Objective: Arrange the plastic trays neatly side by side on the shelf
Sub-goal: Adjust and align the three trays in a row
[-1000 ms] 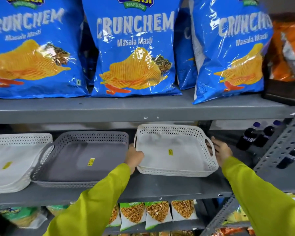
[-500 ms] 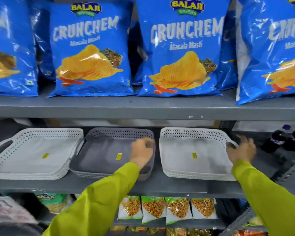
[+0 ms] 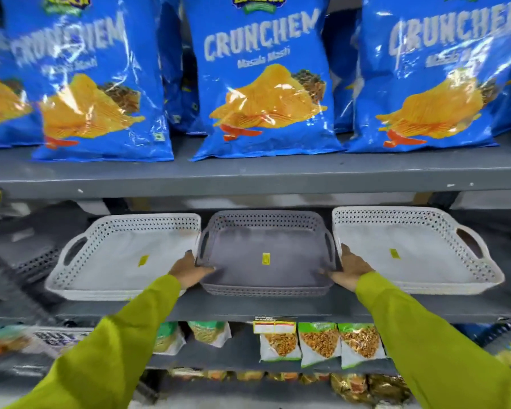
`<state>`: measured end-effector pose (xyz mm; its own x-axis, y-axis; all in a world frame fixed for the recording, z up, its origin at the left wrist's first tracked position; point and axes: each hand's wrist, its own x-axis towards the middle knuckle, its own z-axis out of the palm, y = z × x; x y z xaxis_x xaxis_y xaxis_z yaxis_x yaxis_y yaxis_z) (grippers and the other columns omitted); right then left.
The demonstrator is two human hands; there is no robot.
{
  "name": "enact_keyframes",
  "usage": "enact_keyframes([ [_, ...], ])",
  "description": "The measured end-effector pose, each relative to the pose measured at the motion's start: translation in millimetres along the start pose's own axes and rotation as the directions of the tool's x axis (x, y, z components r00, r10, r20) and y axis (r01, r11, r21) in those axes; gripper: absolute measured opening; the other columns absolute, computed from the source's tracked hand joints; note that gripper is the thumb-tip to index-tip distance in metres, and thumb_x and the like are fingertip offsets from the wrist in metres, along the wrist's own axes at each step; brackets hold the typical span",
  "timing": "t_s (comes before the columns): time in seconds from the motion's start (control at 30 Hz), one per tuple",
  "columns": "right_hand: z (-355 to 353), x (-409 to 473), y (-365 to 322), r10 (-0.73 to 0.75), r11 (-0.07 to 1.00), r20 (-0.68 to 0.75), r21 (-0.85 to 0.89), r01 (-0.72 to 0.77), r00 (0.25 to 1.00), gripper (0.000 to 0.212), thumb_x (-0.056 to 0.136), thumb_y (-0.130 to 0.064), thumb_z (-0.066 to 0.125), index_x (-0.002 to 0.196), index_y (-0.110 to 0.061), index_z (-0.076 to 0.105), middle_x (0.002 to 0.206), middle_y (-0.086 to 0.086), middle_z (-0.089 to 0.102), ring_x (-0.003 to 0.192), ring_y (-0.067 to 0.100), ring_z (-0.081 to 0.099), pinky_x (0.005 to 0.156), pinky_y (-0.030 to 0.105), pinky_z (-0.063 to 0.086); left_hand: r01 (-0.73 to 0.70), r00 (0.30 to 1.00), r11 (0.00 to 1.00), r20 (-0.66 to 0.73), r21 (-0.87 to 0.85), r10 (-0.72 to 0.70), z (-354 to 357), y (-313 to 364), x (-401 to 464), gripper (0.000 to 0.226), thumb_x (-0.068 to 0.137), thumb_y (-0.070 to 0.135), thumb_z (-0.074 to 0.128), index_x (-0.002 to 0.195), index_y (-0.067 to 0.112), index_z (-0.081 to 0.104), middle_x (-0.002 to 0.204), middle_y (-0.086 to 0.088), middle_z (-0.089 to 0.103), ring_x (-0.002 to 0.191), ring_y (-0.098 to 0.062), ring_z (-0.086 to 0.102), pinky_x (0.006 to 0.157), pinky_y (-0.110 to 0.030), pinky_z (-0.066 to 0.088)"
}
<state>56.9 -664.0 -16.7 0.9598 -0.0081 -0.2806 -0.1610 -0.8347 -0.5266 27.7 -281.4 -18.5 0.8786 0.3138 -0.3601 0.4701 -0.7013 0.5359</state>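
While three trays sit abreast along the shelf (image 3: 278, 307) front edge:
Left hand (image 3: 189, 271) and right hand (image 3: 347, 271) each clamp the grey tray (image 3: 264, 278) sides.

"CRUNCHEM" on blue chip bags (image 3: 264, 78)

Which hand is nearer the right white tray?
Right. The right hand sits between the grey tray and the right white tray, against both; the left hand is across the grey tray.
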Motion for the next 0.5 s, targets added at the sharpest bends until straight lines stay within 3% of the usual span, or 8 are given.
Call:
enact_keyframes([
  [0.2, 8.6, -5.3, -1.2, 0.040, 0.981, -0.068, -0.185, -0.052, 0.997, 0.053, 0.088, -0.039, 0.053, 0.128, -0.010, 0.035, 0.115, 0.022, 0.064, 0.100, 0.041, 0.062, 0.075, 0.036, 0.047, -0.077, 0.997, 0.993, -0.023, 0.086, 0.079, 5.2, -1.2, -3.3, 0.056, 0.088, 0.013, 0.054, 0.137, 0.000, 0.031, 0.131, -0.027, 0.056, 0.116, -0.044, 0.056, 0.090, -0.044, 0.047],
  [0.33, 19.0, -4.3, -1.6, 0.025, 0.965, -0.125, -0.257, -0.057, 0.992, 0.039, 0.093, -0.036, 0.044, 0.119, -0.008, 0.038, 0.109, 0.023, 0.065, 0.096, 0.043, 0.062, 0.074, 0.040, 0.047, -0.087, 0.994, 0.989, -0.049, 0.116, 0.093, 11.3, 0.5, -2.3, 0.058, 0.089, 0.012, 0.050, 0.141, 0.001, 0.028, 0.133, -0.026, 0.055, 0.117, -0.044, 0.056, 0.092, -0.045, 0.048],
  [0.5, 19.7, -5.9, -0.8, -0.002, 0.957, -0.154, -0.286, -0.043, 0.988, 0.040, 0.092, -0.038, 0.043, 0.122, -0.010, 0.039, 0.111, 0.023, 0.065, 0.097, 0.043, 0.062, 0.075, 0.040, 0.048, -0.125, 0.987, 0.986, -0.090, 0.107, 0.135, 6.7, -1.6, -0.9, 0.053, 0.083, 0.015, 0.054, 0.132, 0.003, 0.037, 0.124, -0.025, 0.061, 0.111, -0.044, 0.058, 0.089, -0.044, 0.049],
])
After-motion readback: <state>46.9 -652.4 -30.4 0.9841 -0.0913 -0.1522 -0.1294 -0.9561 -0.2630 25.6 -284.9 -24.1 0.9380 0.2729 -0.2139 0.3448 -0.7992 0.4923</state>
